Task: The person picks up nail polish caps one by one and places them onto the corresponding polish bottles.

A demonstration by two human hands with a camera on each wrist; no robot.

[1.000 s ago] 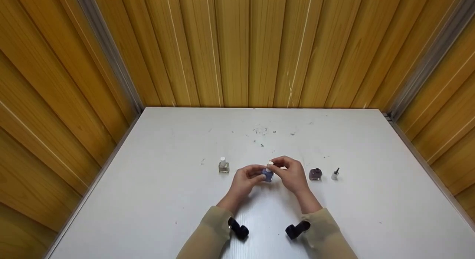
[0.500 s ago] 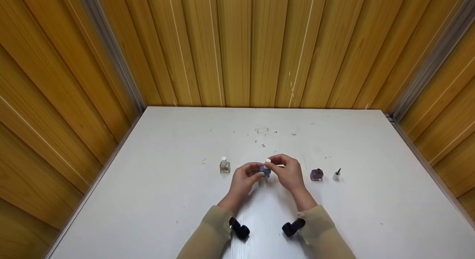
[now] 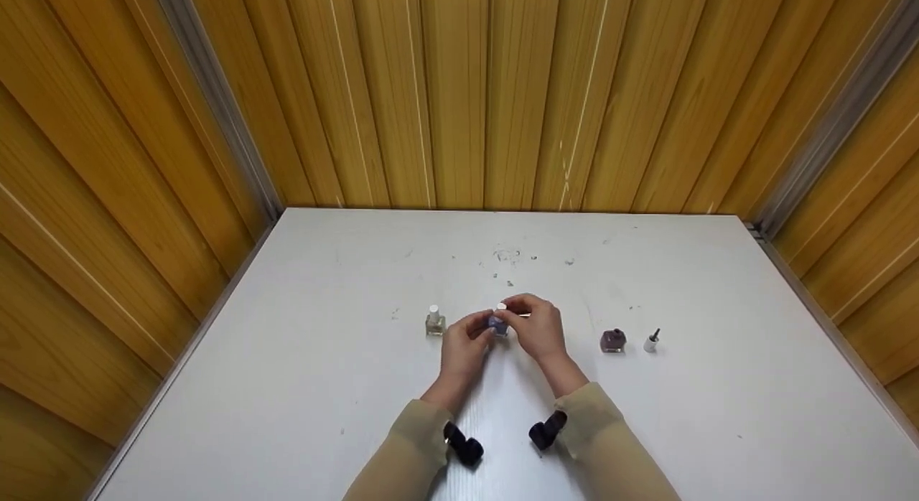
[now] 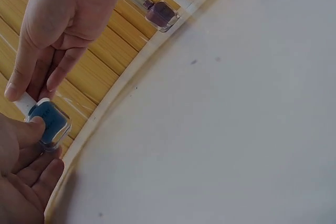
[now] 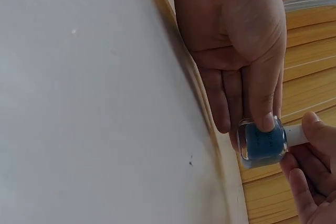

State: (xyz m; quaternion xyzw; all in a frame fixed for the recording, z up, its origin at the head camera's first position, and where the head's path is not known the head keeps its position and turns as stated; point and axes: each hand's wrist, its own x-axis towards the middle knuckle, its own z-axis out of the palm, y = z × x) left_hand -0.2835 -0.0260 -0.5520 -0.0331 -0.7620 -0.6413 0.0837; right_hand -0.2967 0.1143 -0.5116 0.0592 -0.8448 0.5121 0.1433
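Between both hands is a small nail polish bottle (image 3: pixel 497 326) with blue polish, seen close in the left wrist view as a clear-walled blue bottle (image 4: pixel 51 123). My left hand (image 3: pixel 462 349) grips the glass body, its thumb across the front. With thumb and fingers, my right hand (image 3: pixel 540 331) pinches the white cap (image 5: pixel 295 135), which sits at the bottle's neck. Just left of my left hand stands a pale, clear nail polish bottle (image 3: pixel 435 324) with its white cap on.
To the right, an uncapped dark purple nail polish bottle (image 3: pixel 613 341) stands on the white table (image 3: pixel 287 357). Beside it a white cap (image 3: pixel 650 343) rests with its dark brush pointing up. Small dark marks dot the tabletop, and wood-look panels (image 3: pixel 459 92) enclose its back and sides.
Both hands' fingers have shifted left with the blue bottle, toward the pale bottle. My right forearm has swung left too. The purple bottle and its brush cap stay in place.
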